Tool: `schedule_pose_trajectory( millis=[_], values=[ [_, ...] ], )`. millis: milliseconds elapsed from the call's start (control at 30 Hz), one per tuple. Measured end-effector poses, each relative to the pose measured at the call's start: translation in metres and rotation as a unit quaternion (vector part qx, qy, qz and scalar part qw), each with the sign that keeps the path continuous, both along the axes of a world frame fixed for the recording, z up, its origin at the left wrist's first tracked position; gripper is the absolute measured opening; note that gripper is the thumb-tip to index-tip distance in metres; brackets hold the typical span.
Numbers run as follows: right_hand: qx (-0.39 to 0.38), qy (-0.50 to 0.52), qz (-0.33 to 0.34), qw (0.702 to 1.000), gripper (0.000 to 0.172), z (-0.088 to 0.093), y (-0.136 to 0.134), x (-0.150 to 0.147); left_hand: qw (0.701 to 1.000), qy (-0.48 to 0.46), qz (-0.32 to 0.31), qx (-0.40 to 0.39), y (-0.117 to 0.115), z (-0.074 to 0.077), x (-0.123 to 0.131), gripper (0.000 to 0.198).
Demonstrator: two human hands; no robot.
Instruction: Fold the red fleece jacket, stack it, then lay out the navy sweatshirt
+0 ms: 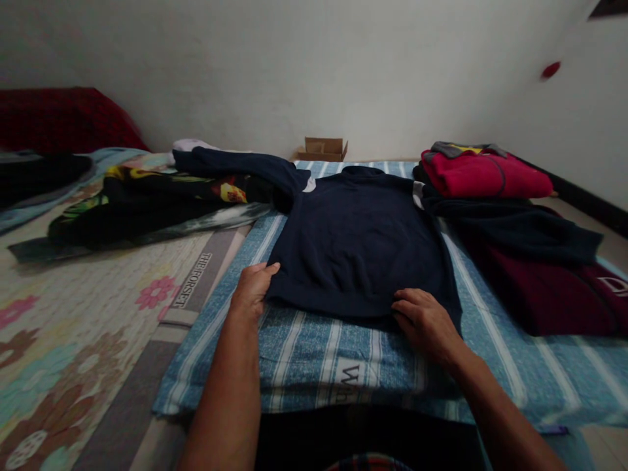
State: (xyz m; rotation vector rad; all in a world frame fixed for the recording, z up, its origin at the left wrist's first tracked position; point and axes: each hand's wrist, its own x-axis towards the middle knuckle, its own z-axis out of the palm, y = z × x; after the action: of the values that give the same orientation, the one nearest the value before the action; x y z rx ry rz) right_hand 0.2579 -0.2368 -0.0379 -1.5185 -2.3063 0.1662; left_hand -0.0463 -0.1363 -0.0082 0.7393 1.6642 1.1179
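A dark navy sweatshirt [358, 235] lies spread flat in front of me, its neck away from me and its hem towards me. Its sleeves stretch out to both sides, with a white band near each shoulder. At the hem's left corner, my left hand [255, 284] pinches the fabric between thumb and fingers. My right hand [424, 320] rests over the hem right of the middle, fingers curled on the cloth; its thumb is hidden, so I cannot see how firmly it holds.
Beneath lies a blue striped cover [289, 353]. To the right are a folded pink garment [471, 173] and a maroon garment [554, 301]. Dark printed clothes [147, 203] lie on a flowered bedspread [112, 307] at left. An open cardboard box [321, 149] stands by the wall.
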Motion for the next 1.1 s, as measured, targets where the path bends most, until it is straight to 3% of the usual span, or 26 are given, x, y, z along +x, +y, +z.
schedule_pose_trajectory(
  millis=[233,500,933,1100],
  values=[
    [-0.090,0.135,-0.064,0.985,0.020,0.008,0.015,0.006,1.000,-0.005,0.011,0.013,0.002,-0.005,-0.001,0.007],
    [-0.136,0.227,-0.176,0.948,0.025,0.013,0.023,0.004,0.999,-0.036,0.009,0.003,0.001,-0.002,0.000,0.003],
    [-0.127,0.285,-0.189,0.931,0.029,0.016,0.030,0.006,1.000,-0.013,0.002,-0.004,0.002,-0.003,-0.001,0.007],
    [-0.124,0.286,-0.149,0.938,0.029,0.018,0.022,0.007,1.000,-0.023,-0.007,-0.006,0.000,-0.002,-0.001,0.005]
  ],
)
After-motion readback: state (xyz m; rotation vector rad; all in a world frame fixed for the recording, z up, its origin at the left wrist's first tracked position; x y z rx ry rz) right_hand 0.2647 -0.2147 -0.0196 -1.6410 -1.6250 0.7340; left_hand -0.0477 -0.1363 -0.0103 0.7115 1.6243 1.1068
